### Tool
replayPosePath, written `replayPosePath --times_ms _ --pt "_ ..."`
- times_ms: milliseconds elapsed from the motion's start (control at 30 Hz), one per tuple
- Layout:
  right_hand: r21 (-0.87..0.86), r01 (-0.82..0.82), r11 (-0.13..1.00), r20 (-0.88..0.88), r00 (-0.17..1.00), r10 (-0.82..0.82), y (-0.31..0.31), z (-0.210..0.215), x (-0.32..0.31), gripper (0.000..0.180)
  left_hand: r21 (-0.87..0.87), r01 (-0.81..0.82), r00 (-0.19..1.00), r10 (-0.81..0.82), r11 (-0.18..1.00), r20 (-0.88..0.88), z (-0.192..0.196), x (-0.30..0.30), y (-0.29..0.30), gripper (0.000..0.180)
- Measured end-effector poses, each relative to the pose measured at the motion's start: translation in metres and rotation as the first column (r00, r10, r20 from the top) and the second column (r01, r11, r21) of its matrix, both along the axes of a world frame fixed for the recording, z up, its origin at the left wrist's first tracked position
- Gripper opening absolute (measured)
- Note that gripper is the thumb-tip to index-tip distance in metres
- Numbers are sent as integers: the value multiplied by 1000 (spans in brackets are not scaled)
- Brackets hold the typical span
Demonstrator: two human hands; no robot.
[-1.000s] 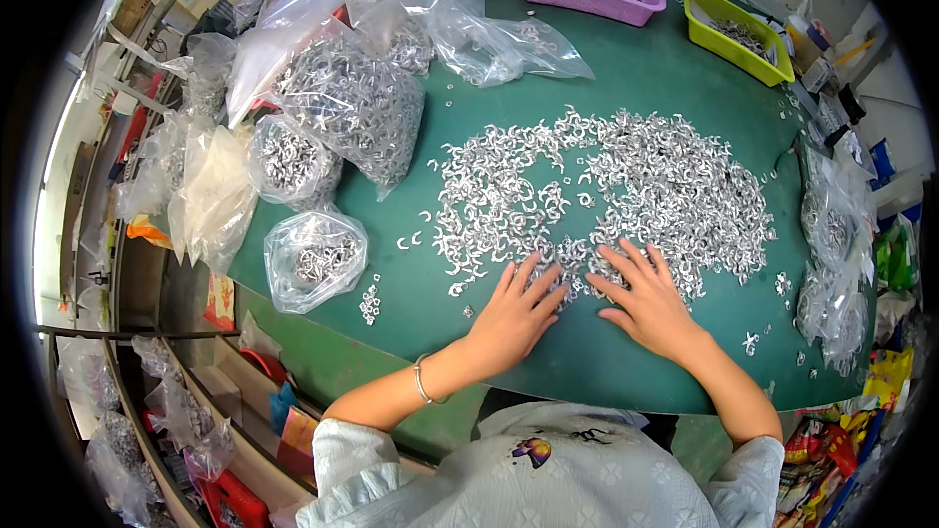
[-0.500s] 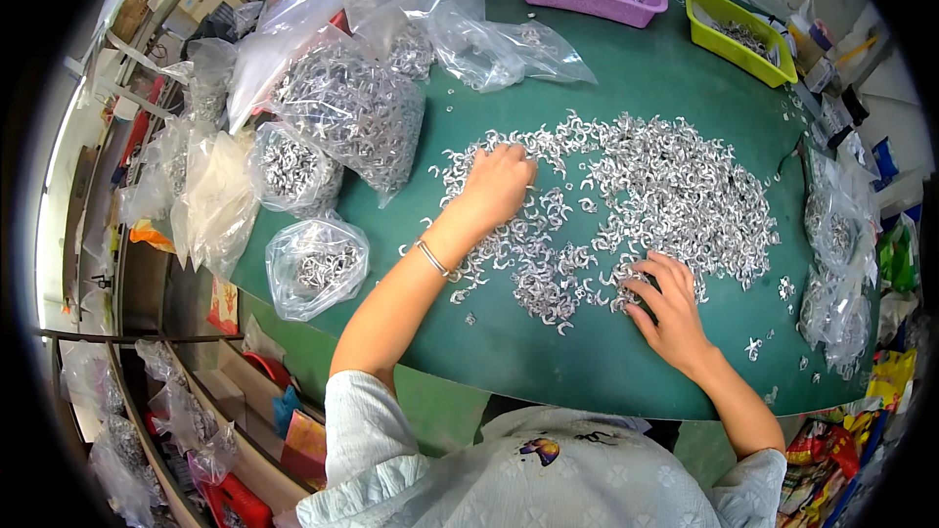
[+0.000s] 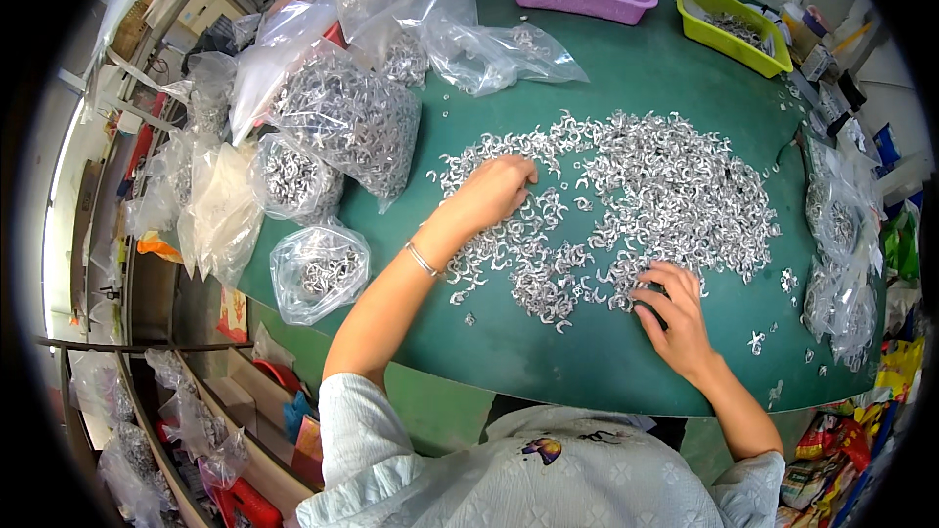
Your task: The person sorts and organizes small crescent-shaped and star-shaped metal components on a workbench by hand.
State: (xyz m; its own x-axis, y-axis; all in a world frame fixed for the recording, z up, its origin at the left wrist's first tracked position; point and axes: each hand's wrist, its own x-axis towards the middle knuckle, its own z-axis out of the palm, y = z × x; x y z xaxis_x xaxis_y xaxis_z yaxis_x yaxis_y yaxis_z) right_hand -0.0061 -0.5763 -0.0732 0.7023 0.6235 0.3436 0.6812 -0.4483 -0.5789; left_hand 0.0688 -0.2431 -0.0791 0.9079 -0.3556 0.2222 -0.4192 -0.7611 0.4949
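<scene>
Many small curved silvery metal pieces [image 3: 685,191] lie spread over the green tabletop [image 3: 469,352], heaped most thickly at the right. My left hand [image 3: 499,188], with a bangle on its wrist, is among the looser pieces at the left. Its fingers are curled together, and what they hold, if anything, is hidden. At the near edge of the heap rests my right hand [image 3: 678,311], its thumb and bent fingers apart beside a few pieces. Between the two hands lies a smaller cluster of pieces [image 3: 546,284].
Clear plastic bags of metal pieces [image 3: 347,117] crowd the left side, with a smaller open bag [image 3: 321,272] nearer me. A purple basin [image 3: 577,5] and a yellow-green basin [image 3: 732,49] stand at the back. More filled bags [image 3: 839,254] line the right edge.
The view has shifted slightly. My left hand has moved a little nearer me, its fingers still curled. My right hand stays by the heap's near edge with its fingers slightly shifted.
</scene>
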Motion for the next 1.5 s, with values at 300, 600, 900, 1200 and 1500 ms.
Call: replayPosePath --times_ms 300,600,900,1200,1500 --pt "311 164 936 -348 936 -49 40 34 -10 22 -613 -253 784 -212 749 -584 48 -77 -71 10" --pt "444 287 849 -533 846 -7 35 44 -25 8 -723 -167 921 -155 671 -357 66 -129 -107 20" --pt "512 224 829 -493 867 71 30 64 -36 13 -776 -124 975 -71 619 -212 70 -151 -114 19" --pt "546 191 816 -430 899 77 27 67 -40 17 -793 -76 985 -75 605 -152 75 -156 -117 21" --pt "533 175 828 -353 935 30 28 64 -40 17 -854 -139 967 -116 501 -226 73 -157 -119 20"
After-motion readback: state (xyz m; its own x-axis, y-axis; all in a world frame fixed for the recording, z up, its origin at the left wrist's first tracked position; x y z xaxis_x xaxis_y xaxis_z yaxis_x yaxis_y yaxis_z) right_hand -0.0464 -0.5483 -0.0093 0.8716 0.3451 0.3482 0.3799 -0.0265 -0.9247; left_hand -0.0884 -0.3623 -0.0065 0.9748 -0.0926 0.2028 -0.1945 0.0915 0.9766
